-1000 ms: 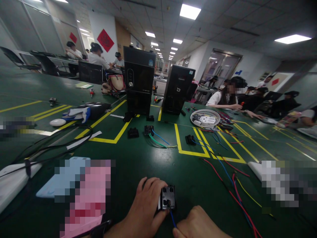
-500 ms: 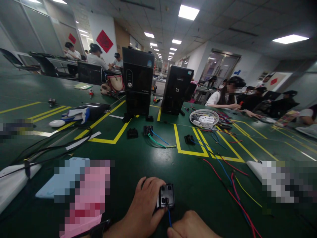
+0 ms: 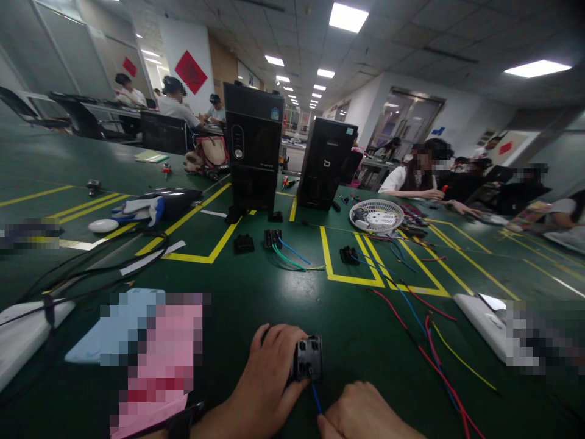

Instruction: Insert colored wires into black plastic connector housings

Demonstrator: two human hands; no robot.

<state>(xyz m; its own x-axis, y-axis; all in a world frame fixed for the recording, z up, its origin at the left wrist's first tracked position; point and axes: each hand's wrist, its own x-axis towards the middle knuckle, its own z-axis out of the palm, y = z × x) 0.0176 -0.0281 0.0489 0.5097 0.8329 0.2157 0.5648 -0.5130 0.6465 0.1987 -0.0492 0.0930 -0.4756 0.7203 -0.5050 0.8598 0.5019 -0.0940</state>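
Black computer tower [image 3: 253, 143] upright on green worktop [image 3: 219, 299], second tower [image 3: 328, 161] near it, gap between. Yellow tape lines [image 3: 356, 281] across surface. Round white basket [image 3: 398, 221] nearby. Left: white oval object [image 3: 103, 226] beside blue-and-white item [image 3: 145, 210]; pink item [image 3: 159, 347] next to light-blue one [image 3: 112, 332], both partly pixelated. Beyond: pink-and-tan bag [image 3: 211, 153], black chair [image 3: 163, 132], red diamond sign [image 3: 191, 72] on white pillar [image 3: 180, 39]. Right: seated person [image 3: 392, 182], white sleeve.

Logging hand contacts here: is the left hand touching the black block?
Touching. The head view shows the left hand gripping the black block by its left side, a finger at the upper corner and the thumb at the lower.
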